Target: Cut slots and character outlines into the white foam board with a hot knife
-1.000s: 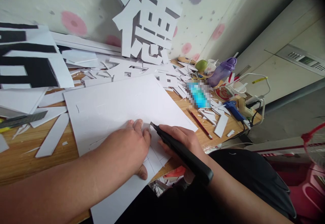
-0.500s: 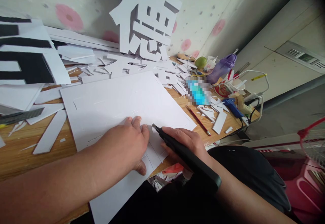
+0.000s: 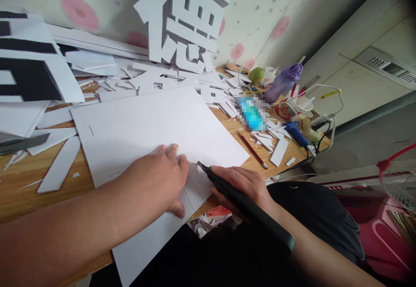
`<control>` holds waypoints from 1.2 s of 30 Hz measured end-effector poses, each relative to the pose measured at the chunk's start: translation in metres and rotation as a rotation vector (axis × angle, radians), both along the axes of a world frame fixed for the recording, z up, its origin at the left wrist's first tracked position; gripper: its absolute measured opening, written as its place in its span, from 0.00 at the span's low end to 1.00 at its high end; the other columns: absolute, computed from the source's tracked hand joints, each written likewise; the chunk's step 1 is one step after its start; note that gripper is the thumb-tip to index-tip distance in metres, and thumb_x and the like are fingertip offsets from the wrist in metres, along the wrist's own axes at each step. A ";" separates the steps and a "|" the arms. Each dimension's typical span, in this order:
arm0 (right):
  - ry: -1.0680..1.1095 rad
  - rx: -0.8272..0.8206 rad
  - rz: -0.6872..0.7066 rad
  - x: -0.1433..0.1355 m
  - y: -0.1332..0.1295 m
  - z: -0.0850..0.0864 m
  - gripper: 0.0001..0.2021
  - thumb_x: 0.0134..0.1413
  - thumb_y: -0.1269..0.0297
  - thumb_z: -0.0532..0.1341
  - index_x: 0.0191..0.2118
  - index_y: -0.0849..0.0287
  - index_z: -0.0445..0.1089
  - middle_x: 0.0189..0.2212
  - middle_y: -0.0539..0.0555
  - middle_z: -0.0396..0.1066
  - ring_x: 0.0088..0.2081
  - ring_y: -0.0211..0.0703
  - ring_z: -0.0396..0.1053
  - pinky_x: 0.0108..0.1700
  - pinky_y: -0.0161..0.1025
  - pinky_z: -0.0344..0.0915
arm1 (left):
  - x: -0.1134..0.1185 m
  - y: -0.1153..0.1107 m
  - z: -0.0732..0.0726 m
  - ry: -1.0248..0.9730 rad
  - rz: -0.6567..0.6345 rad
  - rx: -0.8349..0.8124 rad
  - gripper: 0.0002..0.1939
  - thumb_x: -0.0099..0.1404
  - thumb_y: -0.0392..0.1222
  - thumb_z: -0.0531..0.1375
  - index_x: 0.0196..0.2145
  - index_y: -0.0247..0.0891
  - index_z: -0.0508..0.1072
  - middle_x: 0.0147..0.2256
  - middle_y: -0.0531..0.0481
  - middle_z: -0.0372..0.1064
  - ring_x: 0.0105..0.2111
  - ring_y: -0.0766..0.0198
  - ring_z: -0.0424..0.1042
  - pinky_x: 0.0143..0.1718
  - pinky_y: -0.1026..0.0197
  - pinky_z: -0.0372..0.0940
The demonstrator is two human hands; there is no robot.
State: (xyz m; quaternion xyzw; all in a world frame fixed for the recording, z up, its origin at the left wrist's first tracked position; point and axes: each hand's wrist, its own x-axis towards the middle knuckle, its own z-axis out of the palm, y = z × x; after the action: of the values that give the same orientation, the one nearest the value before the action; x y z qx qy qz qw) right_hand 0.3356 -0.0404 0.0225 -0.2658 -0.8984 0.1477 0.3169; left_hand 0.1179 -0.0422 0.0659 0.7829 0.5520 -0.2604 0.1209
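A large white foam board lies on the wooden table, its near end reaching past the edge. Thin cut or drawn lines mark its surface. My left hand presses on the board with fingers stretched out and thumb apart, holding nothing. Just right of it, my right hand is wrapped round a black utility knife. The blade tip points up and left, at the board near my left fingers; whether it touches is hard to tell.
Cut white characters lean on the wall, with foam scraps below. Along the right are a red pencil, a pixelated bright-screened thing, a purple bottle, a paper cup and a blue glue gun. Black-printed sheets stand left.
The view has shifted slightly. The knife has moved a little away from my left fingers, its handle end swinging right and down. My left hand stays pressed on the board.
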 end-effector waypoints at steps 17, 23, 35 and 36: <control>-0.020 0.050 0.013 0.014 -0.014 0.002 0.23 0.63 0.71 0.64 0.62 0.57 0.65 0.36 0.57 0.81 0.32 0.45 0.80 0.35 0.37 0.76 | 0.000 -0.001 0.006 -0.061 -0.003 0.056 0.48 0.52 0.54 0.77 0.61 0.19 0.71 0.67 0.11 0.56 0.65 0.24 0.63 0.55 0.39 0.71; -0.038 0.057 0.024 0.022 -0.019 0.002 0.23 0.65 0.69 0.63 0.64 0.58 0.64 0.38 0.59 0.82 0.34 0.46 0.81 0.37 0.39 0.77 | -0.001 0.000 0.009 0.032 -0.046 0.016 0.49 0.57 0.60 0.73 0.63 0.19 0.68 0.68 0.12 0.54 0.64 0.28 0.63 0.54 0.42 0.70; -0.079 0.053 0.049 0.033 -0.027 0.007 0.25 0.65 0.69 0.62 0.66 0.59 0.61 0.38 0.60 0.82 0.34 0.48 0.81 0.35 0.39 0.77 | -0.006 -0.001 0.001 -0.017 -0.077 0.090 0.45 0.55 0.59 0.74 0.59 0.22 0.72 0.63 0.14 0.63 0.59 0.29 0.69 0.49 0.43 0.73; -0.082 0.052 0.054 0.034 -0.028 0.008 0.26 0.65 0.70 0.62 0.66 0.59 0.61 0.38 0.60 0.82 0.34 0.48 0.81 0.35 0.39 0.76 | -0.006 -0.001 0.001 -0.009 -0.082 0.097 0.44 0.55 0.59 0.74 0.58 0.23 0.72 0.63 0.15 0.63 0.59 0.30 0.69 0.48 0.44 0.73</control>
State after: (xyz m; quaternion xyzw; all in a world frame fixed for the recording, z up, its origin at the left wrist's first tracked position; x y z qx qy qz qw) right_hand 0.3696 -0.0683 0.0304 -0.2392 -0.9209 0.1219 0.2825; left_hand 0.1116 -0.0436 0.0666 0.8110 0.5308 -0.2345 0.0746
